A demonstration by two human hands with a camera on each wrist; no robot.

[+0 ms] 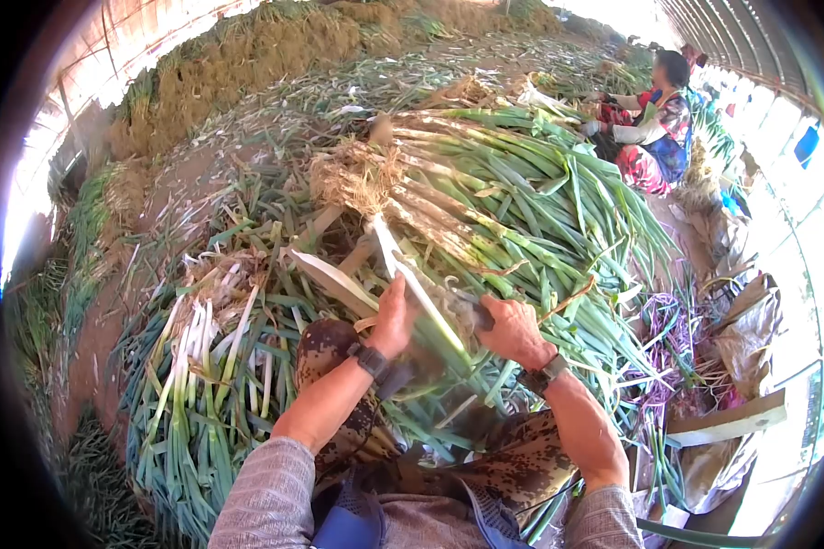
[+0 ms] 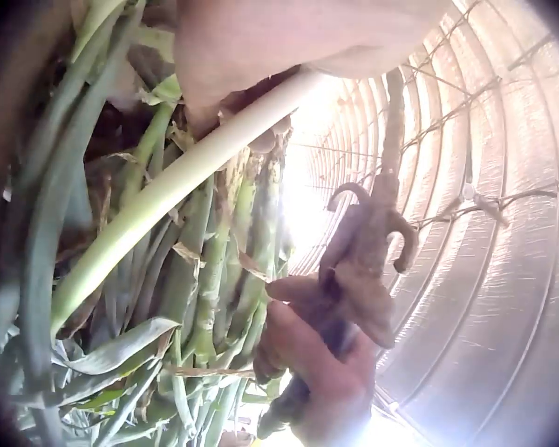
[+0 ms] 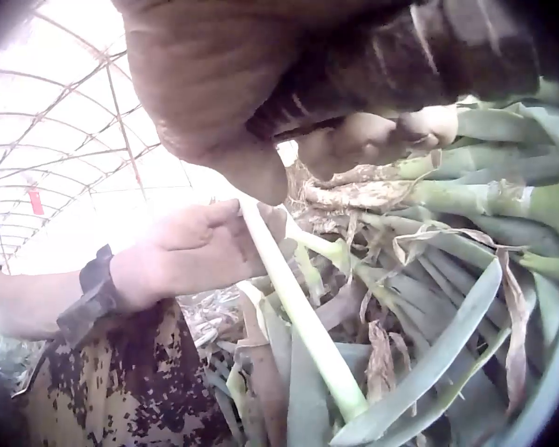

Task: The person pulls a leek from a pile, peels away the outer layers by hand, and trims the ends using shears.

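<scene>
My left hand [image 1: 394,320] holds a peeled green onion [image 1: 430,306], its white stalk running slantwise beside the thumb and its green end pointing down toward my lap. In the right wrist view the same left hand [image 3: 182,251] has its fingers behind the stalk [image 3: 303,317]. Just right of the onion, my right hand [image 1: 515,331] grips a dark tool [image 2: 340,251] with a long thin stem and curled side pieces; its kind cannot be told. Close up, the tool's thick dark grip [image 3: 382,70] fills the right palm. Blurred bits surround the stalk between both hands.
A large pile of unpeeled green onions [image 1: 549,197] lies ahead, roots [image 1: 362,178] to the left. Peeled onions [image 1: 192,352] lie to my left. Another person [image 1: 655,123] sits at the far right. A wooden board [image 1: 728,418] and sacking [image 1: 749,320] stand on the right.
</scene>
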